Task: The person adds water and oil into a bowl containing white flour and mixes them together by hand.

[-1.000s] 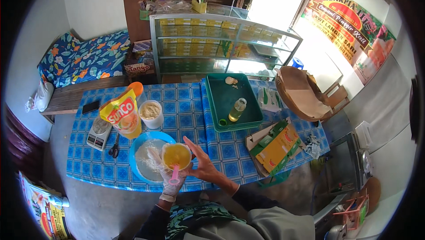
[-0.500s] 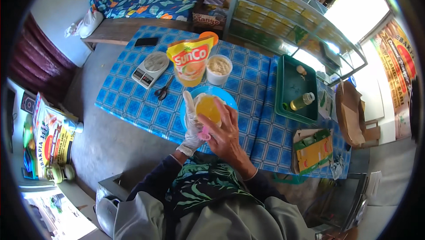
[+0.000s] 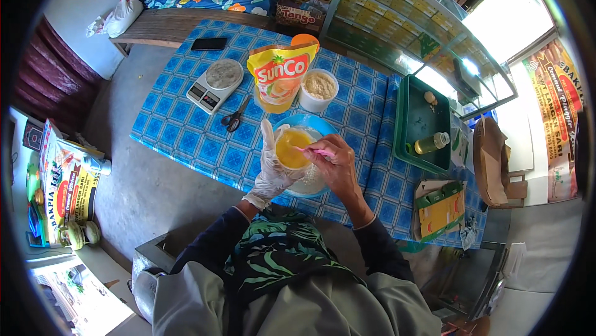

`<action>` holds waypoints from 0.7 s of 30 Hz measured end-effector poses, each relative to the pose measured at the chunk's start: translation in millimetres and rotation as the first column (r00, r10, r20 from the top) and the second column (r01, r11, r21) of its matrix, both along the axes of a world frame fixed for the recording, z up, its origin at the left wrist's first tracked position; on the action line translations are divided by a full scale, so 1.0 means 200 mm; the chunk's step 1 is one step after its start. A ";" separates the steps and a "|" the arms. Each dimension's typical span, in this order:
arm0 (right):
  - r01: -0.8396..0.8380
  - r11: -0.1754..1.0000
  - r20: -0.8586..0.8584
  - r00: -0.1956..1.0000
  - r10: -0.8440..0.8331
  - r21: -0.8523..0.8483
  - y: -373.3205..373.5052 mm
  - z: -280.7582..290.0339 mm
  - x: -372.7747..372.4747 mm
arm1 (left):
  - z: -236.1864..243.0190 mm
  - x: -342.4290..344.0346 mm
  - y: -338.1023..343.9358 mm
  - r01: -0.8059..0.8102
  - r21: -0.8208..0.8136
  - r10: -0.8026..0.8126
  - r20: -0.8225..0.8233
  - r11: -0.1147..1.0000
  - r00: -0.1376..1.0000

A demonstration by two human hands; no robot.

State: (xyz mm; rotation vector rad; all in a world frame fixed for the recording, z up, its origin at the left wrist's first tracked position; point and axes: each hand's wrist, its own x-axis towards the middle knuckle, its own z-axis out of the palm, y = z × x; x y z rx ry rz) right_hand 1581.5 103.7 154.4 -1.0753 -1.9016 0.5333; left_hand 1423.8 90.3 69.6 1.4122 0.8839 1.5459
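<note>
My left hand (image 3: 271, 168), in a thin clear glove, holds a small cup of yellow liquid (image 3: 292, 148) over a blue bowl (image 3: 300, 122) of white flour on the blue checked table (image 3: 186, 134). My bare right hand (image 3: 335, 162) grips a pink spoon (image 3: 315, 150) whose tip reaches into the cup. Just behind the bowl stand a yellow pouch of cooking oil (image 3: 279, 78) and a white tub of beige powder (image 3: 319, 88).
Scissors (image 3: 234, 117) and a white kitchen scale (image 3: 215, 85) carrying a dish lie to the left, a black phone (image 3: 208, 44) farther back. A green tray (image 3: 417, 125) with a small bottle (image 3: 431, 143) sits to the right, a yellow-green box (image 3: 439, 210) nearer me. A glass display case stands behind.
The view has tilted down and closer over the bowl. My right hand came onto the cup with the pink spoon; the left hand keeps holding the cup.
</note>
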 end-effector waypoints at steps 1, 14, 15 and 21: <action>0.052 0.997 -0.051 0.997 -0.055 -0.054 -0.01 -0.01 -0.01 | 0.01 0.00 0.00 0.014 0.001 -0.014 -0.004 1.000 1.000; 0.099 0.974 -0.203 0.969 -0.141 -0.204 -0.04 -0.12 -0.07 | -0.01 -0.05 0.04 0.054 0.124 -0.026 -0.211 0.991 0.977; 0.106 0.974 -0.203 0.968 -0.148 -0.201 -0.02 -0.09 -0.06 | 0.01 -0.05 0.04 0.061 0.127 -0.033 -0.211 0.990 0.977; -0.042 0.993 0.064 0.997 0.035 0.108 0.05 -0.04 -0.02 | 0.03 -0.03 0.03 0.120 0.162 -0.092 -0.170 0.979 0.981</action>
